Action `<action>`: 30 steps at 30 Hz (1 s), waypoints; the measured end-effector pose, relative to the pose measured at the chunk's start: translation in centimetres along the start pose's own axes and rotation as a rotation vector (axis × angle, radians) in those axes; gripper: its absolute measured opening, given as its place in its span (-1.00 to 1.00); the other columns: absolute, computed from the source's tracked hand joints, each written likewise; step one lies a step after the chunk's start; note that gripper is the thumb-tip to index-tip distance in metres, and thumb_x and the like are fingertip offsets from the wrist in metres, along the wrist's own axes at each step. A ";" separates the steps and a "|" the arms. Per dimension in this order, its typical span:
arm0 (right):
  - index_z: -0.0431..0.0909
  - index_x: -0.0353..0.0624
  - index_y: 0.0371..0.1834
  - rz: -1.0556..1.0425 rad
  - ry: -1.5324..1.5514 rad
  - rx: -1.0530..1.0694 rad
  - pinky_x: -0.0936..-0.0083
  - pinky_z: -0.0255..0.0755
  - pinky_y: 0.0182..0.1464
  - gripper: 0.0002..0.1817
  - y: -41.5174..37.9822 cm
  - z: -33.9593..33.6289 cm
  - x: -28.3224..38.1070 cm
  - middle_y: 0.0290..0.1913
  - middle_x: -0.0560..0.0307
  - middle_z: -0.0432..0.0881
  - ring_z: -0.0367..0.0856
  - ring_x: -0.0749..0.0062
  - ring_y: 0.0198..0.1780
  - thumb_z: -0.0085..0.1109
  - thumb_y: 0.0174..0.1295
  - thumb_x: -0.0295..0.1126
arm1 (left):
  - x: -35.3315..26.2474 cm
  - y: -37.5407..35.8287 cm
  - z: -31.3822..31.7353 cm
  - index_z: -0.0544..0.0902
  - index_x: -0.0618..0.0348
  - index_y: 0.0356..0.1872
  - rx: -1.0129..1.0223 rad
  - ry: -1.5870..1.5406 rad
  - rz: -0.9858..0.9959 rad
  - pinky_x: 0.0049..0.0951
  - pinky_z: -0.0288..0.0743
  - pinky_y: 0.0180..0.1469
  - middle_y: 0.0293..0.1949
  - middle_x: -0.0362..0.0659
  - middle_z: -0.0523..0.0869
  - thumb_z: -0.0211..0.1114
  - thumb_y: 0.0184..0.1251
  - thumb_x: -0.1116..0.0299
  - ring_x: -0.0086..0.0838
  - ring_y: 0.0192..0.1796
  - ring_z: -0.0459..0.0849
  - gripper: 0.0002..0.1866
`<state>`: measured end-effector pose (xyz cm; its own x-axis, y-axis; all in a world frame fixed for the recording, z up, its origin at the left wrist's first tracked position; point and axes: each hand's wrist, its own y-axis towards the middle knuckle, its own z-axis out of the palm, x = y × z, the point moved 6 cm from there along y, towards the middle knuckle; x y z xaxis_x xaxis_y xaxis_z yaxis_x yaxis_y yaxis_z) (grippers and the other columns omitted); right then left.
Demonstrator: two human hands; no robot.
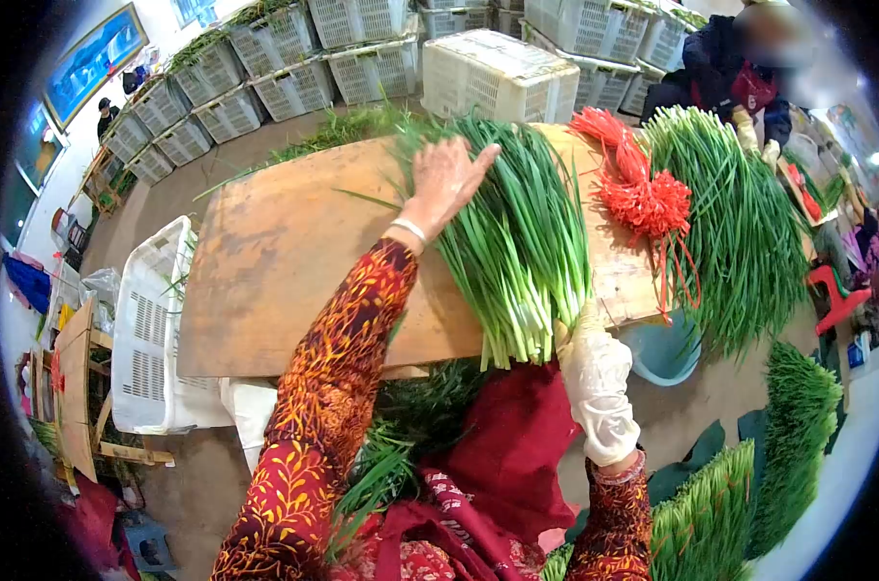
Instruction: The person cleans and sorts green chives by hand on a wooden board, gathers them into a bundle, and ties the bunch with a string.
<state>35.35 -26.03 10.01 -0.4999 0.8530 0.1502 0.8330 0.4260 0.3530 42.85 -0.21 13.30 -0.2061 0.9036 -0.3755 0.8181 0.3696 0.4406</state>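
A thick bunch of garlic chives [517,252] lies on the wooden table, pale stem ends toward me and green leaf tips away. Bare, with a white band at the wrist, my left hand [446,179] rests on the leaves near the tips, its thumb stretched out and its fingers partly blurred. Down at the stem ends, my right hand [594,358] in a white glove grips the bunch from its right side; most of those fingers are hidden behind the stems. Red ties [643,198] lie on the table just right of the bunch.
Another large pile of chives [730,203] covers the table's right end, beside a person [725,73]. A blue bucket [664,349] stands below the edge. White crates [149,334] stand left and at the back. More bundles [706,504] lie lower right. The wooden tabletop [294,261] extends left.
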 end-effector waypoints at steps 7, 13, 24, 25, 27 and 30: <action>0.45 -0.31 -0.28 -0.033 -0.025 0.007 0.30 0.40 -0.61 -0.63 -0.1 0.0 0.5 -0.72 0.02 0.49 0.52 0.11 -0.68 0.18 0.05 -0.19 | -9.4 -8.5 2.7 0.50 -0.13 -0.03 0.030 -0.161 0.867 -0.12 -0.14 0.36 0.10 -0.36 0.47 -0.16 0.39 0.09 -0.43 0.27 0.29 -0.68; 0.47 -0.08 -0.12 -0.117 0.133 0.107 0.33 0.40 -0.35 -0.63 -0.6 -4.1 -0.3 -0.31 0.06 0.53 0.53 0.19 -0.37 0.22 0.01 -0.19 | -8.7 -8.3 5.0 0.55 -0.13 -0.11 0.289 -0.282 0.790 -0.14 -0.13 0.34 -0.02 -0.38 0.56 -0.23 0.41 0.18 -0.52 0.20 0.36 -0.67; 0.48 -0.04 -0.46 -0.439 0.121 -0.148 0.34 0.28 -0.26 -0.85 1.2 -2.4 4.5 -0.44 0.14 0.46 0.44 0.21 -0.39 0.23 -0.12 -0.38 | -8.6 -8.7 5.6 0.55 -0.15 -0.12 0.224 -0.235 0.895 -0.11 -0.10 0.33 -0.02 -0.35 0.55 -0.29 0.41 0.17 -0.49 0.18 0.38 -0.64; 0.48 -0.04 -0.46 -0.443 0.118 -0.144 0.34 0.28 -0.26 -0.85 1.3 -2.2 4.4 -0.44 0.14 0.46 0.44 0.21 -0.39 0.23 -0.12 -0.38 | -8.7 -8.7 5.6 0.55 -0.15 -0.12 0.222 -0.238 0.890 -0.11 -0.10 0.33 -0.02 -0.35 0.55 -0.29 0.41 0.17 -0.49 0.18 0.38 -0.64; 0.50 -0.05 -0.47 -0.453 0.049 -0.086 0.34 0.28 -0.27 -0.88 1.7 -1.7 4.4 -0.48 0.13 0.45 0.44 0.19 -0.42 0.21 -0.12 -0.39 | -8.7 -8.7 5.0 0.56 -0.11 -0.20 0.130 -0.300 0.884 -0.05 0.06 0.24 -0.11 -0.36 0.61 -0.17 0.33 0.21 -0.50 0.12 0.45 -0.72; 0.51 -0.05 -0.56 -0.350 0.211 0.066 0.35 0.34 -0.34 -0.97 1.7 -2.6 3.7 -0.52 0.10 0.49 0.49 0.20 -0.45 0.17 -0.05 -0.41 | -8.6 -8.6 4.8 0.56 -0.12 -0.17 0.160 -0.306 0.889 -0.03 0.05 0.25 -0.08 -0.36 0.59 -0.17 0.33 0.20 -0.51 0.14 0.43 -0.71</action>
<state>34.29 -22.98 13.55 -0.7879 0.5752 0.2200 0.6137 0.7038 0.3578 40.16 -12.22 8.81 0.6576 0.7352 -0.1642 0.6760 -0.4797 0.5593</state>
